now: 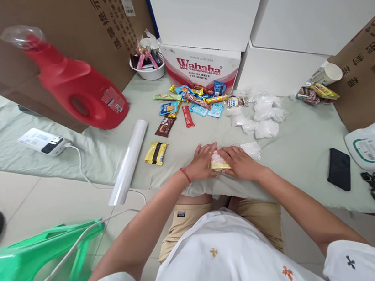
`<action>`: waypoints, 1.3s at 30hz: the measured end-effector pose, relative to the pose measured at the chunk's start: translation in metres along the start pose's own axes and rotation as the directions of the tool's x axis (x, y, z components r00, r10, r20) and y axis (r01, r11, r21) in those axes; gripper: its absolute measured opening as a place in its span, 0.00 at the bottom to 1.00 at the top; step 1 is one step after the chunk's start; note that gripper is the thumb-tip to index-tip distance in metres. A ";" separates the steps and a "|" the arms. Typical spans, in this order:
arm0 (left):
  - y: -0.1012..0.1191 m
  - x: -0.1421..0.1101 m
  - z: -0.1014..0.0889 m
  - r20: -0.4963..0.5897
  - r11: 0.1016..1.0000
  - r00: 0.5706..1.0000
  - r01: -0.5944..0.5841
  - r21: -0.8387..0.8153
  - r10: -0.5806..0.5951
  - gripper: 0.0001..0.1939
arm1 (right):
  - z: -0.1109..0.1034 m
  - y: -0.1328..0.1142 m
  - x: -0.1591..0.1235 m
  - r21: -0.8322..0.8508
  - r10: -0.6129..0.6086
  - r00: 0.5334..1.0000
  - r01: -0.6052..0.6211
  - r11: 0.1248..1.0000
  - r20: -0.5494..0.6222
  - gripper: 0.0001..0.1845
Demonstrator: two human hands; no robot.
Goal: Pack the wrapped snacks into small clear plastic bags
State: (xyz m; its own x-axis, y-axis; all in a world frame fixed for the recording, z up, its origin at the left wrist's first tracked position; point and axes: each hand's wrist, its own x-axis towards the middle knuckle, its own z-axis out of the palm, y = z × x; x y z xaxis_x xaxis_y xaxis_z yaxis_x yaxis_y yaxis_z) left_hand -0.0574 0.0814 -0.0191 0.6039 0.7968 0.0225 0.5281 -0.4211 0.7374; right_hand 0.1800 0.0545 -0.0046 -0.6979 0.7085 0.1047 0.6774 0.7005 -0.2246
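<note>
Left grip, right grip snug around yellow-edged packet

White shirt on show, gold motif at six o'clock, black motif at four; tan shorts, red bracelet!

Place: packing or storage area, type uncertain. Indicators: stacked cartons, cloth-covered table, tiled floor.

a small yellow packet with a pinkish-white top sits near the pale green cloth's front edge.
</note>
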 end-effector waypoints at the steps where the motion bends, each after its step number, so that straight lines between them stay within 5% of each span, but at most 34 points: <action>1: -0.004 -0.006 -0.007 -0.032 0.993 0.999 -0.003 -0.116 -0.001 0.64 | -0.004 -0.003 0.001 0.008 0.026 1.000 -0.026 1.000 -0.001 0.38; 3: -0.008 -0.022 -0.020 -0.171 0.926 0.983 0.002 -0.379 -0.072 0.59 | -0.015 -0.011 0.002 0.066 0.086 0.996 -0.085 0.994 -0.026 0.38; 6: 0.000 -0.046 -0.028 -0.261 0.669 0.934 -0.033 -0.742 -0.243 0.49 | -0.036 -0.029 0.000 0.351 0.196 0.976 -0.153 0.924 -0.091 0.39; 9: 0.026 -0.053 -0.018 -0.149 0.353 0.953 -0.048 -0.934 -0.263 0.49 | -0.042 -0.053 0.000 0.794 0.290 0.957 -0.192 0.576 0.021 0.37; 12: 0.053 -0.044 -0.001 -0.022 0.189 0.946 0.042 -0.981 -0.325 0.44 | -0.027 -0.072 -0.001 0.943 0.369 0.901 -0.299 0.145 0.229 0.42; 14: 0.063 -0.034 0.007 0.020 0.129 0.913 0.079 -0.989 -0.408 0.34 | -0.014 -0.075 -0.005 0.927 0.509 0.814 -0.367 0.081 0.278 0.44; 16: 0.067 -0.025 0.013 0.011 0.090 0.884 0.060 -0.994 -0.468 0.29 | -0.005 -0.072 -0.013 0.909 0.645 0.728 -0.399 0.122 0.233 0.43; 20: 0.074 -0.010 0.027 0.034 0.145 0.874 0.119 -0.982 -0.485 0.29 | -0.004 -0.067 -0.034 0.932 0.691 0.720 -0.287 0.222 0.057 0.37; 23: 0.083 -0.002 0.038 0.046 0.408 0.905 0.236 -0.882 -0.424 0.22 | -0.014 -0.067 -0.061 0.925 0.733 0.678 -0.306 0.225 0.046 0.34; 25: 0.085 -0.002 0.040 -0.005 0.621 0.928 0.245 -0.745 -0.372 0.17 | -0.025 -0.060 -0.092 0.913 0.819 0.564 -0.381 0.146 0.104 0.30; 28: 0.075 -0.015 0.035 -0.102 0.789 0.945 0.196 -0.582 -0.310 0.15 | -0.043 -0.031 -0.148 0.900 0.947 0.281 -0.436 -0.017 0.155 0.30; 30: 0.062 -0.031 0.029 -0.159 0.823 0.939 0.176 -0.540 -0.305 0.15 | -0.052 0.002 -0.178 0.895 0.971 0.130 -0.427 -0.128 0.201 0.29; 32: 0.050 -0.048 0.024 -0.188 0.816 0.921 0.190 -0.546 -0.340 0.15 | -0.062 0.046 -0.191 0.890 0.974 0.030 -0.414 -0.193 0.225 0.25; 35: 0.041 -0.070 0.021 -0.201 0.739 0.887 0.201 -0.643 -0.416 0.15 | -0.089 0.126 -0.172 0.884 0.990 -0.093 -0.449 -0.134 0.104 0.16; 37: 0.044 -0.079 0.022 -0.202 0.688 0.862 0.209 -0.695 -0.465 0.17 | -0.121 0.182 -0.146 0.864 0.991 -0.126 -0.503 -0.026 -0.044 0.14; 39: 0.051 -0.084 0.023 -0.208 0.660 0.837 0.221 -0.718 -0.506 0.18 | -0.159 0.231 -0.121 0.853 0.986 -0.086 -0.516 0.080 -0.145 0.12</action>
State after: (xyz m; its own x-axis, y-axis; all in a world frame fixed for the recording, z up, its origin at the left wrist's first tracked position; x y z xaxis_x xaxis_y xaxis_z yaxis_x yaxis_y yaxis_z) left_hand -0.0671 -0.0167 0.0005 0.1141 0.9701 -0.2142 0.0540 0.2093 0.9764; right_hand 0.4578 0.1447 0.0851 0.7616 0.6417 -0.0902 0.2157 -0.3824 -0.8985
